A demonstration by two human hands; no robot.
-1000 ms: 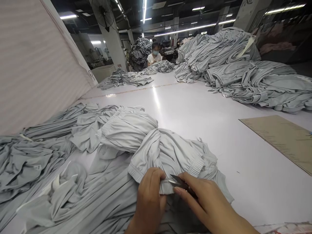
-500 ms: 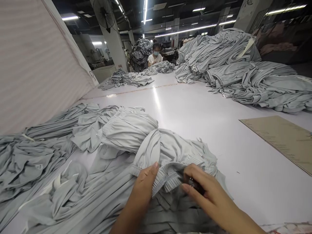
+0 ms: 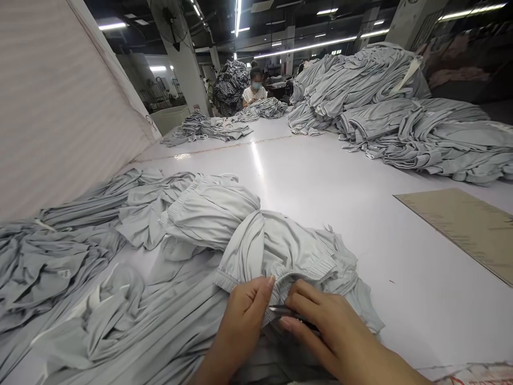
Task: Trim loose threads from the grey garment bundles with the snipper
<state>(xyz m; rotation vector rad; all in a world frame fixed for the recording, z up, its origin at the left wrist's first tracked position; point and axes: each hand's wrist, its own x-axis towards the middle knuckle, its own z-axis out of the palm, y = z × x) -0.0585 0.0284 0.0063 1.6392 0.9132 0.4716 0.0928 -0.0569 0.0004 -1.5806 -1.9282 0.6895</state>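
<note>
My left hand (image 3: 248, 307) is closed on the gathered elastic waistband of a light grey garment (image 3: 288, 246), thumb on top. Just to its right, my right hand (image 3: 320, 321) is closed round small dark thread snips (image 3: 298, 311). Their pale metal tips point left and lie at the waistband, close to my left thumb. Whether the blades touch the fabric I cannot tell. The snips' handle is mostly hidden by my fingers. The garment lies bunched on the white table (image 3: 320, 176), with more grey cloth (image 3: 172, 315) under and beside it.
Grey garments (image 3: 60, 262) spread across the left side. A tall heap of them (image 3: 368, 91) stands at the back right, and a brown cardboard sheet (image 3: 460, 230) lies at right. Pinkish fabric (image 3: 72, 107) hangs at left. A masked person (image 3: 255, 93) sits at the table's far end.
My right hand has moved left and slightly down, bringing the snips' tips into sight by my left thumb. My left hand has shifted slightly right along the waistband.
</note>
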